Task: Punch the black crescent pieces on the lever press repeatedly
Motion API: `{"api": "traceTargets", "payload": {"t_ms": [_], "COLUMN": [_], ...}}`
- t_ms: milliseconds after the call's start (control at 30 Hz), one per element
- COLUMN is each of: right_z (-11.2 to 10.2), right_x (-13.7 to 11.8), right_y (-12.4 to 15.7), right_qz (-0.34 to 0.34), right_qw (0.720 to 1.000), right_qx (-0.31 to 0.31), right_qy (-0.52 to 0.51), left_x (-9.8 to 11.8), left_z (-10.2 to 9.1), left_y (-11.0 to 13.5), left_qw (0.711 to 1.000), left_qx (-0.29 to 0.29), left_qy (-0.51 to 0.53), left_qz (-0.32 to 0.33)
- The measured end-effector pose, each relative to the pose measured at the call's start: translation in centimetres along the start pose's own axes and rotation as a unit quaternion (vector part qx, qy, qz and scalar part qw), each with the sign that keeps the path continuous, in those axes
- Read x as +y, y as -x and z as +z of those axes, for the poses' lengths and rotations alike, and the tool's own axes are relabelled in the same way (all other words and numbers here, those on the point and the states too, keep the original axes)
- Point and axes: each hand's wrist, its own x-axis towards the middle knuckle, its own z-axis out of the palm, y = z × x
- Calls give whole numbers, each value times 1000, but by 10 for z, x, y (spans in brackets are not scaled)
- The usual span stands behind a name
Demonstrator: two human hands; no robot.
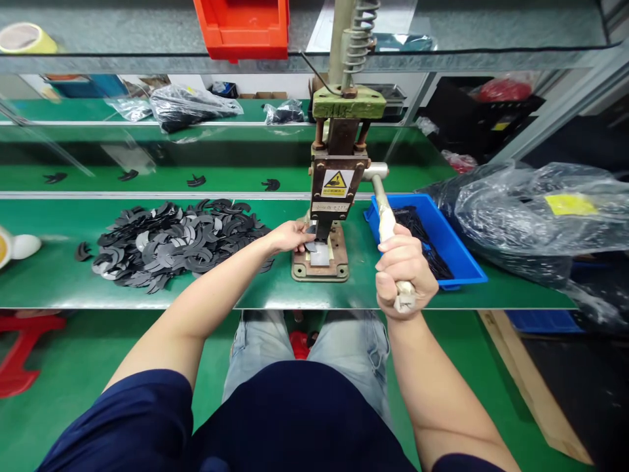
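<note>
My left hand (293, 236) pinches a small dark curved plastic piece (311, 242) at the base of a hand press (333, 187), under its ram. A flat metal plate (320, 254) lies on the press base just in front of the fingers. The fingers partly cover the piece. My right hand (405, 274) is wrapped around the press lever (384, 210), which is bound in pale tape and slants down toward me. To the left of the press spreads a heap of black and grey curved pieces (181, 242).
Right of the press, a blue tray (455, 246) holds dark thin parts. Large plastic-wrapped bags (535, 210) lie beyond it. A red bin (246, 29) sits on the shelf above. Several curved pieces (196, 181) lie along the back ledge. A tape roll (27, 39) rests upper left.
</note>
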Motion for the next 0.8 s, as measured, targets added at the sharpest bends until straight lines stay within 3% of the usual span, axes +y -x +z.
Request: {"api": "traceTargets", "payload": {"t_ms": [200, 433, 600, 700, 800], "right_z": [2, 6, 2, 1, 3], "right_x": [-1, -2, 1, 2, 3], "right_y": [1, 0, 0, 0, 1], "right_qz": [9, 14, 5, 2, 7], "right_qw": [1000, 999, 1000, 1000, 1000], "right_qx": [15, 34, 11, 11, 22], "right_qy": [-7, -11, 3, -1, -4], "left_x": [10, 10, 16, 21, 14], "left_z": [-1, 6, 8, -18, -69], "left_y": [-5, -10, 0, 9, 11], "left_qw": [999, 993, 996, 994, 988], "left_qx": [-36, -23, -13, -45, 42], "left_qy": [-19, -42, -83, -89, -115], "left_qz": [-33, -111, -30, 43, 98]}}
